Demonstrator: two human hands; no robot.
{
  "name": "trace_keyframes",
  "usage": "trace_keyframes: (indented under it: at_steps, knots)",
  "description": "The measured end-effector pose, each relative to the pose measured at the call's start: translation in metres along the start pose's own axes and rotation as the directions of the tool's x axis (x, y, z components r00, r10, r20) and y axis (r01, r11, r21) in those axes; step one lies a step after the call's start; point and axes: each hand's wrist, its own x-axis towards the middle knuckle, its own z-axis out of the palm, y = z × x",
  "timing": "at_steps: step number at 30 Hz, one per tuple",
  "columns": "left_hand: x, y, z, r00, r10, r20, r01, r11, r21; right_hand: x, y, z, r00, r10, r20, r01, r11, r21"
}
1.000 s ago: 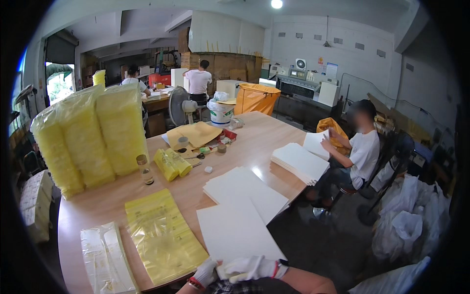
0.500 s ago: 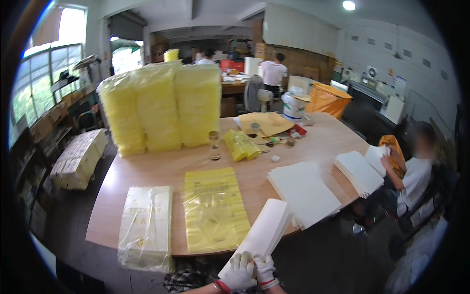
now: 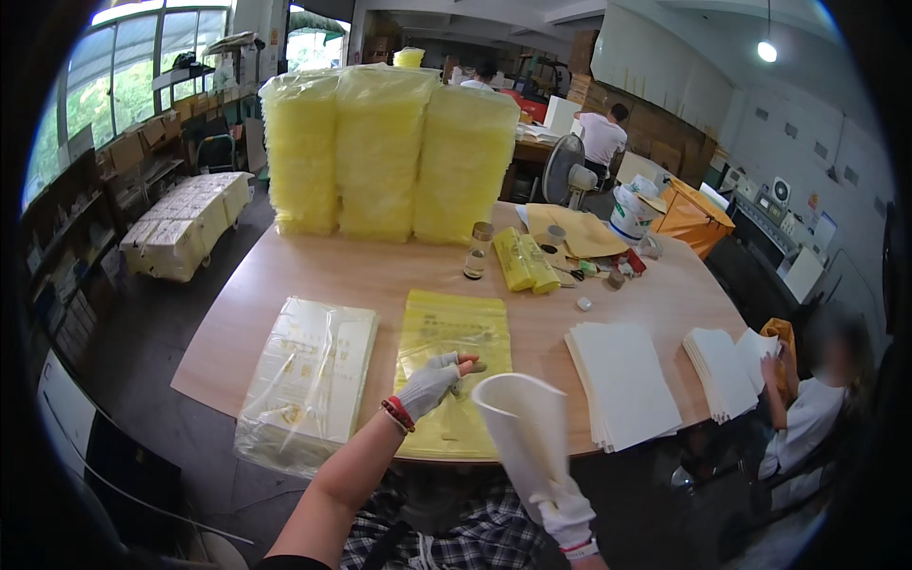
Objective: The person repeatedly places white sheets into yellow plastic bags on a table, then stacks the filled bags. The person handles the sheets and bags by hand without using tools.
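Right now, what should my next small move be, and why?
Probably pinch the top of the yellow plastic bags with the left hand: it is over them, contact unclear, while the right hand holds the curled white sheet.

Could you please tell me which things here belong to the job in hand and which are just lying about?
Apparently in use:
curled white paper, in the right hand
flat yellow bags, below the left hand
white paper stack

Seemingly just lying about:
scissors
brown roll
white bucket
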Motion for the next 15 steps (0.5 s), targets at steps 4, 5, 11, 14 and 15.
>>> trace_keyframes:
  at_steps: [4, 5, 11, 14, 15]
  knots:
    - [-0.022, -0.068, 0.06, 0.695, 0.682, 0.227, -0.635, 0.435, 0.639, 0.053, 0.003, 0.048, 0.595, 0.509, 0.621, -0.155, 0.832, -0.533]
    - [-0.051, -0.034, 0.106, 0.933, 0.098, 0.346, -0.343, 0.531, 0.775, 0.03, 0.053, 0.07, 0.672, 0.327, 0.664, 0.047, 0.876, -0.48]
    - [-0.054, -0.1, 0.067, 0.952, 0.279, 0.127, -0.274, 0.586, 0.763, 0.07, 0.026, 0.087, 0.602, 0.709, 0.366, -0.634, 0.704, -0.32]
    - [-0.06, -0.112, 0.047, 0.946, 0.287, 0.153, -0.286, 0.51, 0.811, 0.067, 0.082, 0.136, 0.927, 0.374, -0.024, -0.368, 0.896, -0.248]
    - [-0.06, -0.129, 0.03, 0.913, 0.331, 0.239, -0.368, 0.414, 0.832, 0.07, 0.083, 0.151, 0.964, 0.255, -0.08, -0.267, 0.93, -0.251]
